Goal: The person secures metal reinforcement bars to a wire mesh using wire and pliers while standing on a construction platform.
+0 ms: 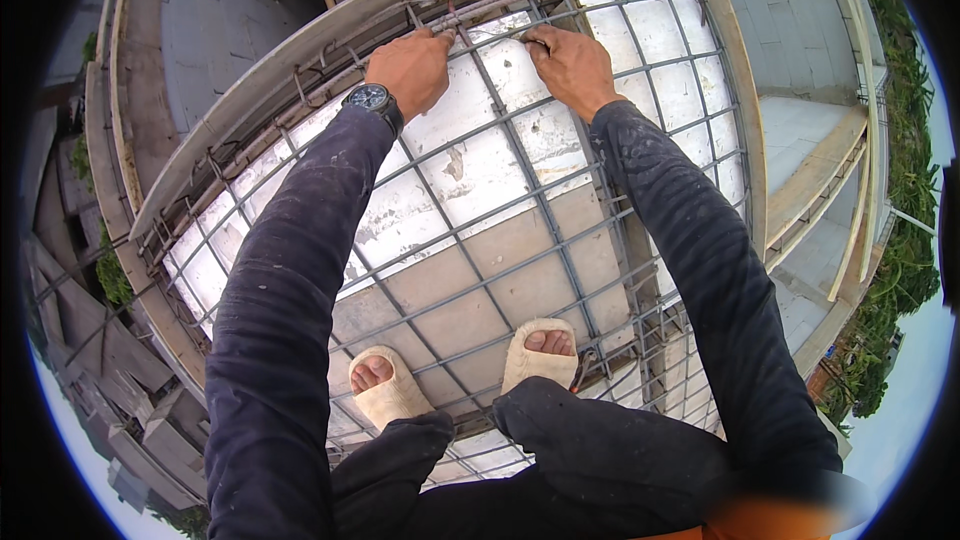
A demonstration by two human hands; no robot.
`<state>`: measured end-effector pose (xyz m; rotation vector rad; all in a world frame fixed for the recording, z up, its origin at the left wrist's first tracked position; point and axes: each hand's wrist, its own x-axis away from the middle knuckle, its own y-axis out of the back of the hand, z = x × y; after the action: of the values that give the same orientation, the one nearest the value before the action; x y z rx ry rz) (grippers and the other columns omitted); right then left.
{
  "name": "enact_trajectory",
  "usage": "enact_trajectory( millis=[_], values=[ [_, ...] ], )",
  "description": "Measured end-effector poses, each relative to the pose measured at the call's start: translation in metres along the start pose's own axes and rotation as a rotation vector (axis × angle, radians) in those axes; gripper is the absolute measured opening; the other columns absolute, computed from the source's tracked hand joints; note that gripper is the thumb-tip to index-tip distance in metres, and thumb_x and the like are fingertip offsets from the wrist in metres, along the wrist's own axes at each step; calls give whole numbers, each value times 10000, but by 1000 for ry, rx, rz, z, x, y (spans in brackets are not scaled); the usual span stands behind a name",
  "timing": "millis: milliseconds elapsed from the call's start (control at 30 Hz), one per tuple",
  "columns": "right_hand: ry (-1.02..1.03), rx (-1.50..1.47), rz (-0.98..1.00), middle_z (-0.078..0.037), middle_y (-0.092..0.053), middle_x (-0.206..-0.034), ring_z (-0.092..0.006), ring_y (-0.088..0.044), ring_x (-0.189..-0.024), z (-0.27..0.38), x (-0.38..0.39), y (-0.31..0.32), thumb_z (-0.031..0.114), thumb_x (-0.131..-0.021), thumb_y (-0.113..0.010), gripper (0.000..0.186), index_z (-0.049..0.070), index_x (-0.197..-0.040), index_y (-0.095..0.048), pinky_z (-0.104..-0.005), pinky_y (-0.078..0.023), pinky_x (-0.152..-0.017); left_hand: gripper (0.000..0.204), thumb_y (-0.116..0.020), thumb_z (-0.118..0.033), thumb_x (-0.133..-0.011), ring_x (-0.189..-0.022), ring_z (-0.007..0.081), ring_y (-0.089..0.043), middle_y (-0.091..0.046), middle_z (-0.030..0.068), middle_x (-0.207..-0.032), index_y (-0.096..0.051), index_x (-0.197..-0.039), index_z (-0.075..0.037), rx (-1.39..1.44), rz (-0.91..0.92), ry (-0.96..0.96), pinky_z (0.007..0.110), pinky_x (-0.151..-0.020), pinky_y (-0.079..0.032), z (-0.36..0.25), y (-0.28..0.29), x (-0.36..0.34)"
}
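Both arms reach forward over a grid of steel rebar. My left hand, with a dark watch at its wrist, is closed, its fingertips against the bars near the far edge; what they pinch is too small to make out. A little to the right, my right hand is closed, thumb and forefinger pinching what looks like a thin wire. That wire stretches across the gap toward my left hand. Beneath the grid lie pale, scuffed white panels and greyish-brown panels.
My feet, in cream slides, stand on the grid. A raised board edge curves along the far and left sides, another board along the right. Denser rebar runs right of my feet. Lower grey surfaces lie beyond the boards.
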<state>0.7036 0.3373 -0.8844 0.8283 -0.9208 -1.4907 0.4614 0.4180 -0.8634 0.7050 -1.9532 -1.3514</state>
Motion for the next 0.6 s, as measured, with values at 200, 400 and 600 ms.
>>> enact_trajectory(
  millis=[200, 400, 600],
  values=[
    [-20, 1, -11, -171, -786, -1036, -406, -739, -951, -6, -2, 1, 264, -1005, -608, 272, 155, -1189, -777, -510, -568, -864, 541, -488, -101, -941, -1125, 422, -690, -698, 212, -1242, -630, -1462, -81, 33, 39, 15, 506, -983, -553, -3, -1, -3],
    [-81, -67, -17, -196, -783, -971, -413, -740, -933, 0, -5, -9, 261, -978, -614, 288, 122, -1174, -775, -507, -567, -866, 488, -491, -111, -942, -1111, 409, -689, -693, 218, -1215, -661, -1395, -47, 143, -118, 30, 491, -969, -554, 2, -19, -3],
    [-397, -458, 270, -123, -775, -894, -248, -736, -795, 19, -11, 13, 227, -949, -655, 273, 72, -1133, -785, -398, -588, -677, 419, -531, -137, -940, -1120, 418, -693, -681, 224, -1229, -694, -1313, -39, 113, -83, 73, 523, -991, -541, -2, -19, -1]
  ],
)
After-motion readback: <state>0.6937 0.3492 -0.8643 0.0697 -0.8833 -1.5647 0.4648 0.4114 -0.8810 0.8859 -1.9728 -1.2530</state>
